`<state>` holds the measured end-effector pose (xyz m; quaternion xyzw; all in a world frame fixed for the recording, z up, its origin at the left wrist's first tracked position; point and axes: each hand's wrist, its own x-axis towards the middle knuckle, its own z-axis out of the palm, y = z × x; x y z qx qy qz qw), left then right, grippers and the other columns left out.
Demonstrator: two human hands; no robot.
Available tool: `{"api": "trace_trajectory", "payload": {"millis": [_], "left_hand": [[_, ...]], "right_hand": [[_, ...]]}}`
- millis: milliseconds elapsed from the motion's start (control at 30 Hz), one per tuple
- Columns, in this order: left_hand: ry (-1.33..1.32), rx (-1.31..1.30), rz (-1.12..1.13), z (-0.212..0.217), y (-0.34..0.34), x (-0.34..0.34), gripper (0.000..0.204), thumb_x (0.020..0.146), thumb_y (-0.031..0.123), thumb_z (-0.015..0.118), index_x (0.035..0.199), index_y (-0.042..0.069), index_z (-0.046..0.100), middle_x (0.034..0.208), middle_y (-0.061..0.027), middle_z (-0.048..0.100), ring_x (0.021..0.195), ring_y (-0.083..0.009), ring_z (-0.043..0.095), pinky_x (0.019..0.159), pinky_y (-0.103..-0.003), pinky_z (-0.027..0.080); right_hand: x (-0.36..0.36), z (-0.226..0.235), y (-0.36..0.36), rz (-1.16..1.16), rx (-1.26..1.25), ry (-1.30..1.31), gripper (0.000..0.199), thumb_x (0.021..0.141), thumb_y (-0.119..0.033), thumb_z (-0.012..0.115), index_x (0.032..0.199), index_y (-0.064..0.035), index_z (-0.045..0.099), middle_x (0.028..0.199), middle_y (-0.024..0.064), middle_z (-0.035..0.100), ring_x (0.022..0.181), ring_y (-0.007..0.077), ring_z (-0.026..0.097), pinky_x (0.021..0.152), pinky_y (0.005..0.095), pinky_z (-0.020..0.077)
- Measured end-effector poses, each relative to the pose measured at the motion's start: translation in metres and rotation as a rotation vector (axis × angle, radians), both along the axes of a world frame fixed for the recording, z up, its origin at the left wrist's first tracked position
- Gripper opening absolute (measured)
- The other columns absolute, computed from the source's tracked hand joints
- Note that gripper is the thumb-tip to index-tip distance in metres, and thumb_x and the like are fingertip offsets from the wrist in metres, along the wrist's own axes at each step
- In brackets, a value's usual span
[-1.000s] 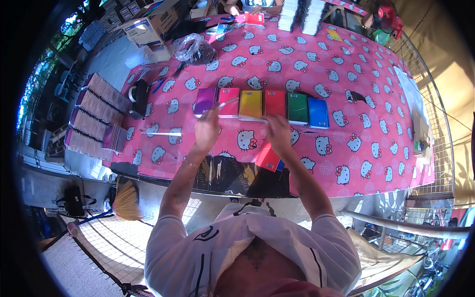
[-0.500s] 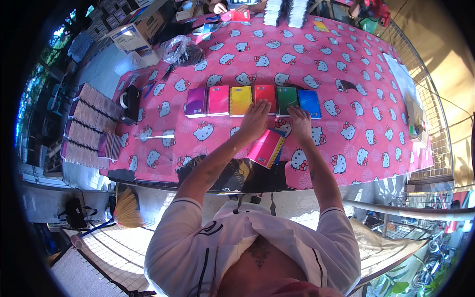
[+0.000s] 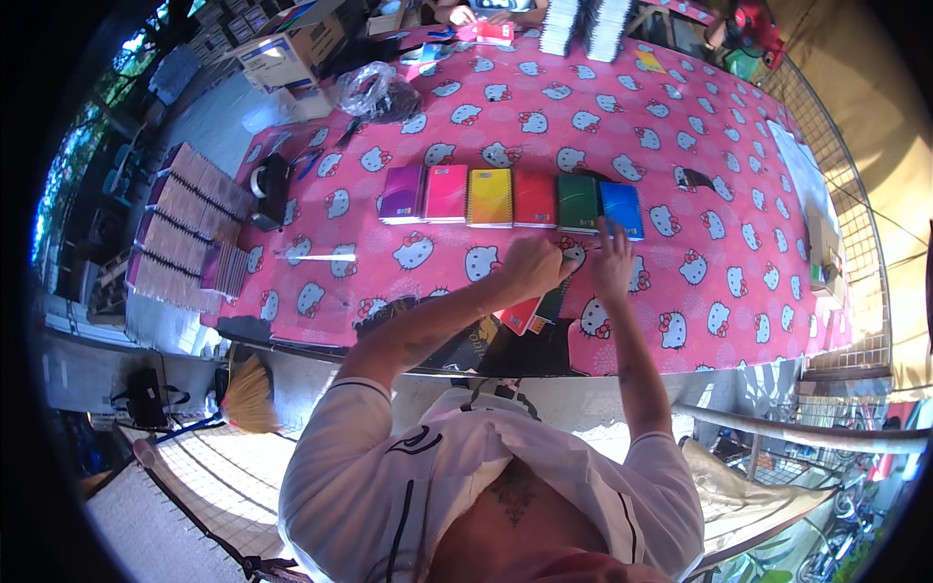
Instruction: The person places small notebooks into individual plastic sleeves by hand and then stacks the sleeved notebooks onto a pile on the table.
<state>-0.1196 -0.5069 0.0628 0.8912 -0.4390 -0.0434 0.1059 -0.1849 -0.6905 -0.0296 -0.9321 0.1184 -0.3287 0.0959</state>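
Observation:
Six small spiral notebooks or stacks of them form a row: purple (image 3: pixel 400 193), pink (image 3: pixel 446 193), yellow (image 3: pixel 490 198), red (image 3: pixel 535 199), green (image 3: pixel 577 203) and blue (image 3: pixel 622 209). Below the row, my left hand (image 3: pixel 533 268) is closed, its fingers curled over loose notebooks. A red notebook (image 3: pixel 519 318) and a dark green one (image 3: pixel 551 307) show under it, tilted and mostly hidden. My right hand (image 3: pixel 613 264) is open, fingers stretched toward the blue notebook's lower edge; whether they touch is unclear.
A pink patterned cover (image 3: pixel 719 282) spreads over the table. Stacked notebooks (image 3: pixel 185 233) and a black hole punch-like device (image 3: pixel 271 194) stand at left. A plastic bag (image 3: pixel 377 92), cardboard box (image 3: pixel 282 58) and white stacks (image 3: pixel 583 27) lie farther back, near another person's hands (image 3: pixel 476 16).
Both hands have drawn back from the row toward me. My left hand has closed over the loose notebooks; red and green ones show there instead of pink and blue. The view has shifted slightly.

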Motion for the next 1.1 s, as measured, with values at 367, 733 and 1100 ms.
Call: {"api": "trace_trajectory", "payload": {"millis": [367, 733, 1100], "left_hand": [[-0.486, -0.381, -0.140, -0.102, 0.101, 0.111, 0.038, 0.082, 0.009, 0.063, 0.120, 0.004, 0.060, 0.105, -0.0122, 0.067, 0.099, -0.0308, 0.064, 0.086, -0.042, 0.053], [-0.123, -0.119, 0.005, -0.035, 0.027, -0.006, 0.029, 0.092, 0.036, 0.059, 0.089, 0.007, 0.062, 0.070, -0.0102, 0.066, 0.061, -0.0326, 0.067, 0.056, -0.042, 0.054], [-0.247, -0.164, 0.148, -0.100, 0.227, 0.162, 0.042, 0.087, 0.016, 0.067, 0.128, 0.014, 0.062, 0.132, -0.0189, 0.059, 0.125, -0.0346, 0.055, 0.100, -0.043, 0.050]], "right_hand": [[-0.014, -0.004, 0.009, 0.375, 1.055, -0.237, 0.035, 0.083, 0.013, 0.053, 0.110, -0.0074, 0.062, 0.102, 0.0089, 0.067, 0.104, 0.0289, 0.064, 0.089, 0.0392, 0.0503], [-0.021, -0.036, 0.045, 0.461, 0.823, -0.112, 0.034, 0.078, 0.017, 0.045, 0.099, -0.0030, 0.065, 0.107, 0.0096, 0.068, 0.108, 0.0268, 0.064, 0.093, 0.0342, 0.0490], [-0.090, -0.042, 0.032, 0.248, 1.019, -0.061, 0.034, 0.084, 0.013, 0.046, 0.110, -0.0007, 0.064, 0.114, 0.0106, 0.062, 0.102, 0.0204, 0.063, 0.088, 0.0306, 0.0509]]}}
